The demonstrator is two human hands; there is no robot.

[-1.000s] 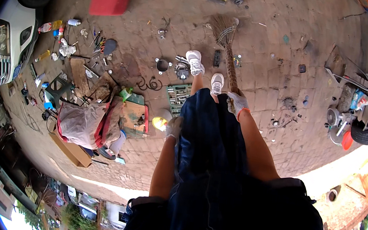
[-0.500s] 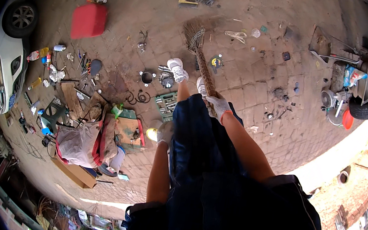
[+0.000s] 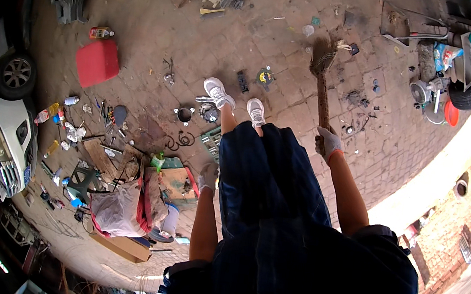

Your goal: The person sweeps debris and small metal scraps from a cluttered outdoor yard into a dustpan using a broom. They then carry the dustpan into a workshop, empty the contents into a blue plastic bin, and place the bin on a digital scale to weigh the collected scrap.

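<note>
The person's two gloved hands were well apart, with dark denim clothing (image 3: 279, 176) between them. The right hand (image 3: 330, 144) was closed around the handle of a twig broom (image 3: 322, 93), near its butt end. The left hand (image 3: 207, 178) hung by the left thigh, well away from the broom; nothing could be made out in it, and whether its fingers were curled or loose could not be told.

The broom's long axis ran almost straight ahead from the right hand, leaning a little to the left, so its bristle head lay farthest out. From the left hand, that head was ahead and well to the right. Whether the bristles pressed on the brick paving (image 3: 361, 141) could not be told for sure.

Just right of the bristles lay a small black square piece (image 3: 353, 49). Farther ahead and right of the right hand sat a long-handled dustpan (image 3: 396, 23). Ahead of the left hand, close by, was a green socket-set case (image 3: 210, 142), with black rubber loops (image 3: 181, 141) to its left. Two white sneakers (image 3: 256, 112) stood ahead, between the hands.
</note>
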